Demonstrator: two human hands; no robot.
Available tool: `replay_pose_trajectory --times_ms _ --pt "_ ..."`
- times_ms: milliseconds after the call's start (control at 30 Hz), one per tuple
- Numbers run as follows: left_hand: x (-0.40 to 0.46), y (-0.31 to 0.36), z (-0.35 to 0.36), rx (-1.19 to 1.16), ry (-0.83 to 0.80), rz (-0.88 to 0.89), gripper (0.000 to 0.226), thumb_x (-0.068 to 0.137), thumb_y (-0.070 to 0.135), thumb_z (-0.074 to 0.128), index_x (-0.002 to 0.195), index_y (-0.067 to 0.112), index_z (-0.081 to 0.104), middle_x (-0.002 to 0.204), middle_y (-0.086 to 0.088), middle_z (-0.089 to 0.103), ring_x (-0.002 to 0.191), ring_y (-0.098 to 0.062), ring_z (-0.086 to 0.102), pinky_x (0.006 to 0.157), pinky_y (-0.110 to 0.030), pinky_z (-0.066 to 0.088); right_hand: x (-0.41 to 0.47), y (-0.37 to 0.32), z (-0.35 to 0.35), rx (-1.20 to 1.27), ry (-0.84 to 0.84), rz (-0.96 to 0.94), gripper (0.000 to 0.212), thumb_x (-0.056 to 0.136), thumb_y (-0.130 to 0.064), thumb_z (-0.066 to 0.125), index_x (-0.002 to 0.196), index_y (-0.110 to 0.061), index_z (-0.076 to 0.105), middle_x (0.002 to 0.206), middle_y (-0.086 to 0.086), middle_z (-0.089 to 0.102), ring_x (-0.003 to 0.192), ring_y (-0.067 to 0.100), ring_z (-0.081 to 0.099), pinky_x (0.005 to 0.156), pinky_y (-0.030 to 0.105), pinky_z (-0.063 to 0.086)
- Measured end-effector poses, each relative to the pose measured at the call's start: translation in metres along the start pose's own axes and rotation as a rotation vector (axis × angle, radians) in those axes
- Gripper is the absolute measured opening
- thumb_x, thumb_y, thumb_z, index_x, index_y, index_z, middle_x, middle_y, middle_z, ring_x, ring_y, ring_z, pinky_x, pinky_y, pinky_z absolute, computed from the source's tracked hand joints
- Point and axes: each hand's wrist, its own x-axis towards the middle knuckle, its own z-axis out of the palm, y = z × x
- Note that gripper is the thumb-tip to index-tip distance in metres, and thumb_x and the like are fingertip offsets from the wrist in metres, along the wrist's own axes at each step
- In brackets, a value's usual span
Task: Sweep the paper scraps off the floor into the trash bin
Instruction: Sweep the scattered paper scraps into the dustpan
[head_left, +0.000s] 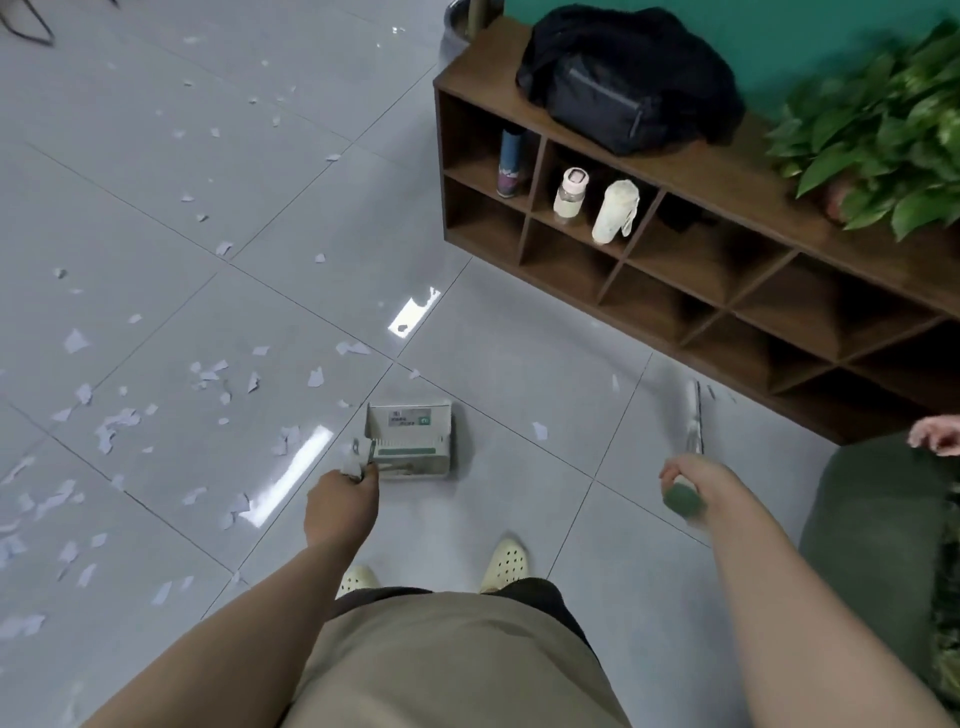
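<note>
White paper scraps (117, 423) lie scattered over the grey tiled floor, mostly left of me, with single pieces (540, 430) nearer the middle. My left hand (340, 501) grips the handle of a white and green dustpan (410, 439) that stands on the floor in front of my feet. My right hand (688, 483) grips the green-ended handle of a broom. The broom head (688, 415) is blurred by motion and sits near the floor to the right of the dustpan. No trash bin is clearly in view.
A low brown cubby shelf (675, 291) stands at right, holding bottles (570, 195), a black bag (631, 78) and a green plant (888, 135). A green seat (878, 530) sits at the right edge, and another person's hand (935, 436) shows above it.
</note>
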Motion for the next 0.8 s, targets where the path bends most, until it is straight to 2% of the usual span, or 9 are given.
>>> replay_pose_trajectory --times_ms 133,233,333,467,567,667,800 --pt "-0.026 0.019 0.027 0.049 0.008 0.003 0.054 0.099 0.042 0.057 0.055 0.011 0.045 0.054 -0.004 0.051 0.056 -0.026 0.051 0.054 -0.03 0.036 0.041 -0.01 -0.033 -0.077 -0.027 0.003 0.009 0.076 -0.002 0.054 0.071 -0.009 0.052 0.077 0.013 0.049 0.052 0.024 0.047 0.054 0.023 0.037" --pt "-0.038 0.016 0.036 0.107 0.011 0.016 0.056 0.099 0.046 0.055 0.054 0.014 0.044 0.052 -0.002 0.05 0.057 -0.024 0.053 0.052 -0.029 0.034 0.075 -0.018 -0.038 -0.134 -0.078 0.017 0.007 0.071 0.0 0.053 0.072 -0.007 0.052 0.061 0.011 0.048 0.033 0.019 0.047 0.042 0.021 0.041" --pt "-0.045 0.005 0.037 0.132 0.028 -0.018 0.057 0.098 0.05 0.055 0.057 0.012 0.05 0.052 -0.002 0.053 0.056 -0.024 0.056 0.051 -0.028 0.035 0.078 -0.024 -0.009 -0.198 -0.198 0.037 0.019 0.08 0.004 0.043 0.064 -0.006 0.045 0.052 0.01 0.043 0.034 0.017 0.042 0.035 0.019 0.037" --pt "-0.052 -0.009 0.039 0.108 0.06 -0.104 0.056 0.097 0.049 0.056 0.063 0.006 0.058 0.054 -0.004 0.059 0.058 -0.025 0.06 0.053 -0.028 0.04 0.04 -0.02 0.066 -0.233 -0.422 0.111 0.016 0.079 0.004 0.041 0.067 -0.004 0.046 0.051 0.009 0.045 0.029 0.016 0.043 0.035 0.021 0.039" --pt "-0.056 -0.012 0.045 0.13 0.072 -0.128 0.053 0.098 0.051 0.055 0.065 0.01 0.062 0.06 -0.004 0.063 0.066 -0.024 0.062 0.058 -0.03 0.046 0.002 -0.024 0.109 -0.148 -0.605 0.2 0.015 0.085 0.005 0.04 0.075 -0.006 0.043 0.054 0.005 0.043 0.03 0.011 0.041 0.032 0.017 0.036" --pt "-0.058 -0.014 0.048 0.172 0.088 -0.14 0.054 0.098 0.05 0.054 0.064 0.008 0.06 0.061 -0.004 0.062 0.065 -0.023 0.061 0.057 -0.029 0.042 -0.004 -0.036 0.115 -0.02 -0.747 0.285 0.023 0.088 0.004 0.04 0.074 -0.013 0.037 0.048 -0.001 0.035 0.029 0.006 0.033 0.028 0.014 0.03" --pt "-0.055 -0.019 0.042 0.221 0.098 -0.125 0.052 0.097 0.055 0.053 0.067 0.012 0.057 0.064 -0.002 0.06 0.063 -0.021 0.059 0.055 -0.029 0.041 -0.006 -0.051 0.11 0.04 -0.789 0.253 0.028 0.092 0.0 0.041 0.069 -0.016 0.035 0.044 -0.006 0.033 0.027 0.003 0.03 0.025 0.013 0.024"
